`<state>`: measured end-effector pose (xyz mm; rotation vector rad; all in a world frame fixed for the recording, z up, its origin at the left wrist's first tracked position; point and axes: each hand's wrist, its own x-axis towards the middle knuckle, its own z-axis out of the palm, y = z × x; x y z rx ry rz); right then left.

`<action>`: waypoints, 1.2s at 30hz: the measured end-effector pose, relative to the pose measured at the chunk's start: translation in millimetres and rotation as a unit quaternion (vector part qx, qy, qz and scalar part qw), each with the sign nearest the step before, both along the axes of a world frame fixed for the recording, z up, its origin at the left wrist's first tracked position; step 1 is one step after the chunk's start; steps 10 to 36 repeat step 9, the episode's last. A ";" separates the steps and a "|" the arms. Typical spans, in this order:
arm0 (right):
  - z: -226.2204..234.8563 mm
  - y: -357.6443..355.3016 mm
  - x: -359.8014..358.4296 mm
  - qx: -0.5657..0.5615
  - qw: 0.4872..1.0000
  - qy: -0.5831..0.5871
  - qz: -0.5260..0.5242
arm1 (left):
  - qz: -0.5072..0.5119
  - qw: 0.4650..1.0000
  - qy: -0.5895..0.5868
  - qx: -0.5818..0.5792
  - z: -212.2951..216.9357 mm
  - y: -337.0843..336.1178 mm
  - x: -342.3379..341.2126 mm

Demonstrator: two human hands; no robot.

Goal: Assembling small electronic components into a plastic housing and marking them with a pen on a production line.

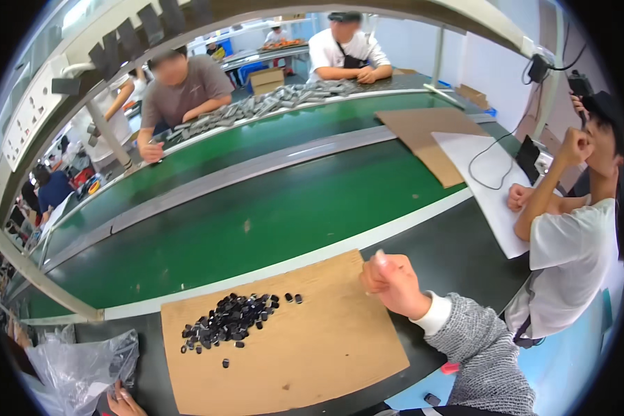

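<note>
Over the right side of a brown cardboard sheet (326, 347), my right hand (396, 283) is raised and closed, the thumb pressed on the curled fingers. Whatever it may hold is hidden. A pile of small black pieces (230, 320) lies on the sheet's left half, with a few strays around it. My left hand (123, 402) is low at the left, only partly in view. Its fingers are bent at the lower edge of a clear plastic bag (87, 367) and seem to grip it.
A green conveyor belt (256, 222) with a metal divider runs behind the cardboard. Grey parts (256, 107) are heaped on its far side, where two people sit. At right, a person in a white shirt (568, 256) sits by a white board (482, 187). A post (41, 277) slants at left.
</note>
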<state>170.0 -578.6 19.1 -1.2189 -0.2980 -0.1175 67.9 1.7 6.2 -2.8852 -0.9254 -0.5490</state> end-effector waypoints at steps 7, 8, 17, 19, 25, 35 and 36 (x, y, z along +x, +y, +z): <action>2.6 11.9 1.6 0.025 0.998 0.013 0.054 | -0.088 0.962 -0.219 0.138 -17.0 -14.2 -38.4; -4.6 10.8 5.2 0.009 0.997 0.016 0.069 | -0.139 0.951 -0.262 0.088 -19.1 -13.4 -39.3; -14.4 12.1 8.0 -0.032 0.997 0.040 0.055 | -0.192 0.932 -0.305 0.038 -22.0 -11.3 -35.2; -14.4 12.1 8.0 -0.032 0.997 0.040 0.055 | -0.192 0.932 -0.305 0.038 -22.0 -11.3 -35.2; -14.4 12.1 8.0 -0.032 0.997 0.040 0.055 | -0.192 0.932 -0.305 0.038 -22.0 -11.3 -35.2; -14.4 12.1 8.0 -0.032 0.997 0.040 0.055 | -0.192 0.932 -0.305 0.038 -22.0 -11.3 -35.2; -14.4 12.1 8.0 -0.032 0.997 0.040 0.055 | -0.192 0.932 -0.305 0.038 -22.0 -11.3 -35.2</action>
